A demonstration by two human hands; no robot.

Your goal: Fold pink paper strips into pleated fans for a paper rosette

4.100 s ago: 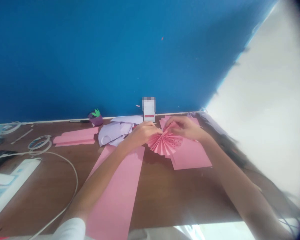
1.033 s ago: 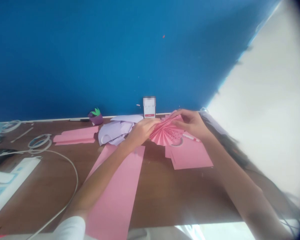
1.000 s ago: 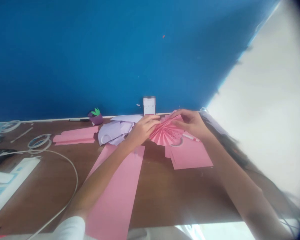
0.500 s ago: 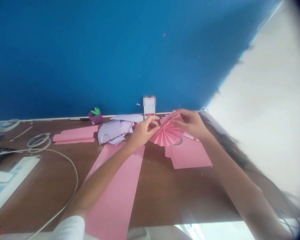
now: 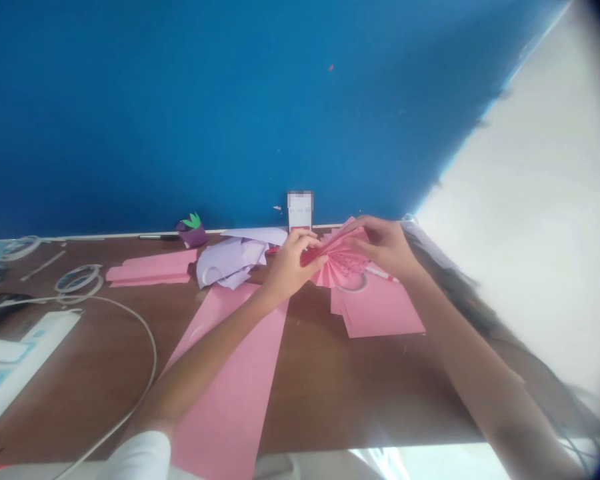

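Note:
A pleated pink paper fan (image 5: 336,263) is held between both hands above the desk. My left hand (image 5: 293,263) pinches its left edge, thumb below and fingers above. At the upper right, my right hand (image 5: 383,241) grips the folded edge between thumb and fingers. Beneath the fan lie pink paper sheets (image 5: 385,313), with a ring-shaped tape roll (image 5: 355,283) and a white and red pen (image 5: 381,273) on them. A long pink sheet (image 5: 240,373) lies under my left forearm.
Crumpled lilac paper (image 5: 230,261) and folded pink paper (image 5: 151,268) lie left of my hands. A phone (image 5: 300,210) leans on the blue wall. Further left are a purple cup (image 5: 193,233), a tape roll (image 5: 79,279), a white cable (image 5: 153,340) and a power strip (image 5: 30,367).
My left hand has shifted slightly right and its fingers now reach further over the fan. The fan's left part has tilted, so less of its pleated face shows.

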